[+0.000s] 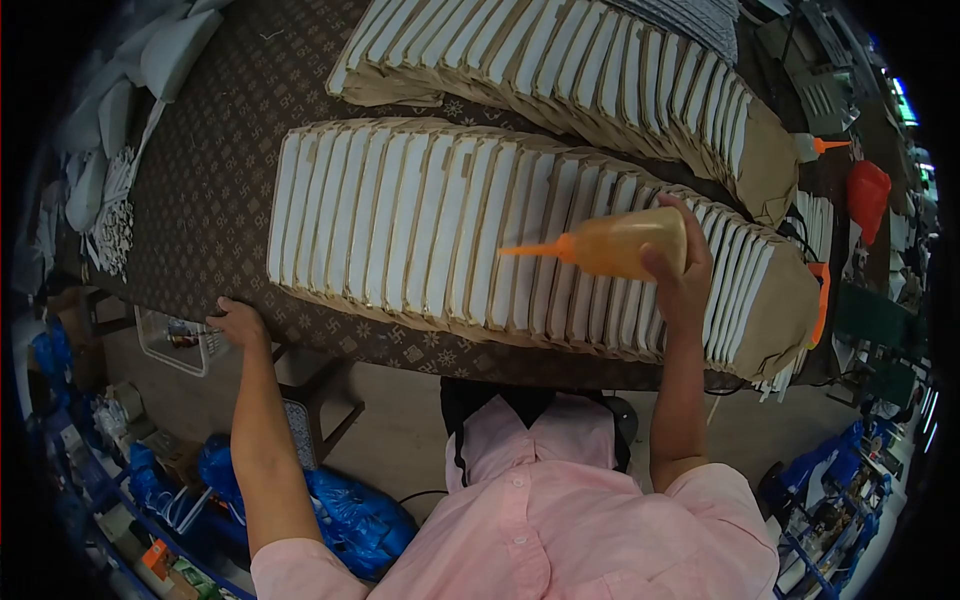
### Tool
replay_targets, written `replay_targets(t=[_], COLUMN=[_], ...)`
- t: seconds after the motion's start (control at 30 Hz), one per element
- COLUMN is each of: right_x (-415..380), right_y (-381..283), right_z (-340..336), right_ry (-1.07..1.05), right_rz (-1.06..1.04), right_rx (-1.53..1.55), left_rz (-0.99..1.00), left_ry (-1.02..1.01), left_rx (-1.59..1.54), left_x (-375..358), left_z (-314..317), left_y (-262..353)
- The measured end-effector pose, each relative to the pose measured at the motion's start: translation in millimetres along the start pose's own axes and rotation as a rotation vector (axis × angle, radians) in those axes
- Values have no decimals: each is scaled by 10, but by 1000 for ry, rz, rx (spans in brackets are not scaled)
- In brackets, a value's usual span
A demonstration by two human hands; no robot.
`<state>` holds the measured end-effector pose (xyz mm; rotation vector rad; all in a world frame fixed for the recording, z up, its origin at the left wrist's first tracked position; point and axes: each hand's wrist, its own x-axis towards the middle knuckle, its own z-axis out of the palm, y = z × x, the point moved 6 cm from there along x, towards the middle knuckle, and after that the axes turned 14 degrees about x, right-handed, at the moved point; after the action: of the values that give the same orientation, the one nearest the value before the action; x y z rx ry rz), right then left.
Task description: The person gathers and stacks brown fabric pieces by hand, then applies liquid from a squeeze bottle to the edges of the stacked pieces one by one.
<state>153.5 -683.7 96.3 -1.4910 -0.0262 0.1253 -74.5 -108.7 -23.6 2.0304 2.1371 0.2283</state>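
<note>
In my right hand (683, 262) is a squeeze bottle (622, 243) of amber liquid, probably glue, tilted on its side with its orange nozzle pointing left. The bottle is over a long row of overlapping brown paper bags (440, 225), each showing a white strip along its edge. Shiny lines run beside several strips at the left part of the row. My left hand (238, 322) rests at the table's front edge, left of the row, fingers loosely stretched and holding nothing.
Behind lies a second fanned row of paper bags (560, 60). Another orange-tipped bottle (808, 147) and a red object (868, 200) are at the right. A patterned cloth covers the table (215, 190). Below the left edge sits a white basket (190, 345); blue plastic bags (355, 520) lie on the floor.
</note>
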Motion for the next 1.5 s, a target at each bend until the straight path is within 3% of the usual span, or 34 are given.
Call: replay_targets(t=[0.07,0.2,0.37,1.5], right_x=[112,321,459,366], right_y=[5,-62,-180,-132], right_z=[-193,-369,-332,-181], right_ry=[165,333,322,95], right_rz=[-47,-115,-169,-49], right_rx=[241,339,25,-144], left_rz=[2,-11,-11,8], left_ry=[-12,12,16,46], left_rx=[-9,15,14,6], left_x=[-24,22,38,118], left_z=[-12,14,32,68], left_y=[22,-19,-28,-64])
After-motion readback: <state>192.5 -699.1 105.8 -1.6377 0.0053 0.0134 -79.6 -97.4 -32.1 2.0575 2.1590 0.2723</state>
